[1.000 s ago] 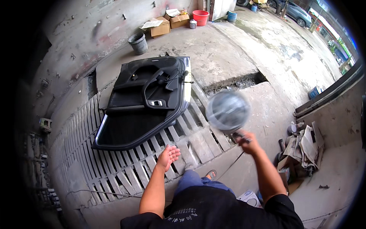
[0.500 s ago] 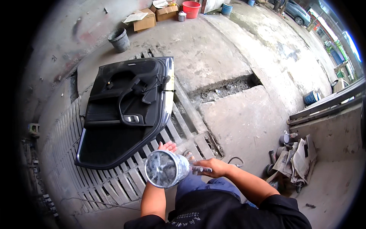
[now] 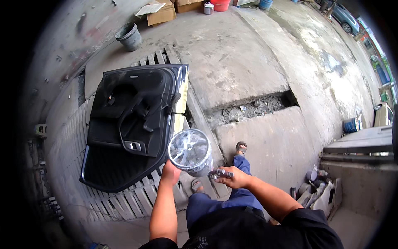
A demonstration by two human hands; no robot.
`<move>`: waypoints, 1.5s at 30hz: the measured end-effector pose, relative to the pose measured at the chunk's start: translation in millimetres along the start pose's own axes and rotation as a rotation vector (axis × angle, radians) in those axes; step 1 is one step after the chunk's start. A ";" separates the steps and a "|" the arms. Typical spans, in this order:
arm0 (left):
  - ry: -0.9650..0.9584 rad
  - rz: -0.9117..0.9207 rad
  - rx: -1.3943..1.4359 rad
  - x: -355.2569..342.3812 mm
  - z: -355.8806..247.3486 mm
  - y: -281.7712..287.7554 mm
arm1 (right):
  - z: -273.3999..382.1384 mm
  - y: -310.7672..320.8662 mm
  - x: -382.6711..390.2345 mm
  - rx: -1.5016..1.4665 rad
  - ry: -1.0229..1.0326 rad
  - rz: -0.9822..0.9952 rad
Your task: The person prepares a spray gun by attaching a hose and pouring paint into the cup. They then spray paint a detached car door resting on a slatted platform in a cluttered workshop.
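In front of my body a paint spray gun is held up, its cup (image 3: 190, 146) a wide, paint-smeared, translucent one with a round top. My right hand (image 3: 235, 177) is closed around the gun's handle, beside its metal knobs (image 3: 220, 173). At the cup's lower left is my left hand (image 3: 170, 172), whose fingers are hidden behind the cup; whether it touches the cup I cannot tell. A car door (image 3: 124, 128) lies just beyond on the left, black inner trim upward, with yellowish masking (image 3: 180, 99) along its right edge.
Under the door runs a slatted floor grate (image 3: 132, 201). A rubble-filled trench (image 3: 253, 108) cuts the concrete ahead. Grey bucket (image 3: 129, 37) and cardboard boxes (image 3: 161, 15) stand near the wall. At right are a blue bucket (image 3: 351, 125) and a low partition (image 3: 356, 178) with clutter.
My hands and the spray gun have moved forward, away from my body. My left fingers, seen stretched out before, are now hidden. My view has shifted, and a step shows my right foot forward.
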State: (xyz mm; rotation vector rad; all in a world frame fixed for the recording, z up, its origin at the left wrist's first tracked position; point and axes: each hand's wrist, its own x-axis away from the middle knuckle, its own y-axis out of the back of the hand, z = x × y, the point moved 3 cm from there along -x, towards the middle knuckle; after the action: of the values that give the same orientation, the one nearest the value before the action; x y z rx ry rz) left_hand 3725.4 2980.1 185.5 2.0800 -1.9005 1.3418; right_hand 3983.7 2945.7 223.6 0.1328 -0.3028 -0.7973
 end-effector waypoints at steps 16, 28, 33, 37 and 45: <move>0.024 -0.200 -0.030 -352.1 86.8 -0.3 | -234.8 242.4 -182.8 -0.169 -0.255 -0.132; -0.506 -0.563 -1.684 -577.0 110.4 103.0 | -399.6 236.0 -387.1 -0.401 -0.365 -0.237; -0.389 -0.718 -1.880 -612.2 132.3 98.5 | -428.8 211.1 -440.8 -0.399 -0.366 -0.299; -0.336 -0.759 -1.833 -619.5 140.3 102.8 | -449.4 197.2 -447.2 -0.372 -0.407 -0.271; -0.436 -0.763 -1.941 -595.8 149.4 134.2 | -443.4 178.3 -456.5 -0.160 -0.353 -0.176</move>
State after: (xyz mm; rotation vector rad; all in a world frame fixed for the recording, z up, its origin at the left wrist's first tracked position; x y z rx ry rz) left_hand 3765.3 3343.4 -326.0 1.3712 -1.0145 -0.9420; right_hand 3945.3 3400.0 -255.0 -0.1359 -0.5639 -1.0168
